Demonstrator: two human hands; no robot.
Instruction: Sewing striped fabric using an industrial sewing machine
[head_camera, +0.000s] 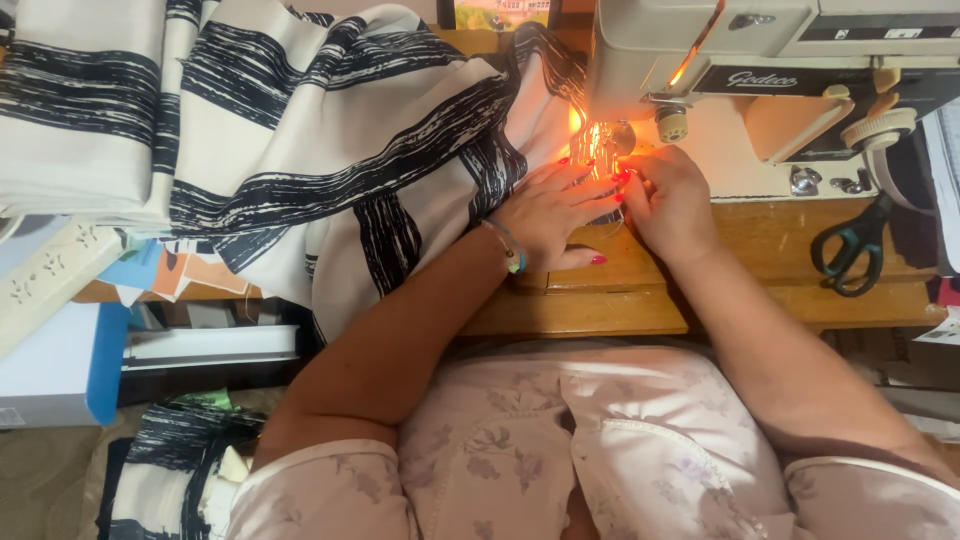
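A cream fabric with black brushed stripes (330, 150) is piled across the left of a wooden sewing table (760, 250) and runs under the needle area of a beige sewing machine (720, 60), lit by its orange lamp. My left hand (550, 210) lies flat on the fabric with fingers spread, just left of the needle. My right hand (668, 200) is right beside it, fingertips pinched on the fabric edge at the presser foot. The needle itself is hidden by glare and my fingers.
Black-handled scissors (850, 250) lie on the table at the right. A white power strip (50, 275) and a blue-and-white box (60, 365) sit at the left. More striped fabric (170, 470) lies low at the bottom left.
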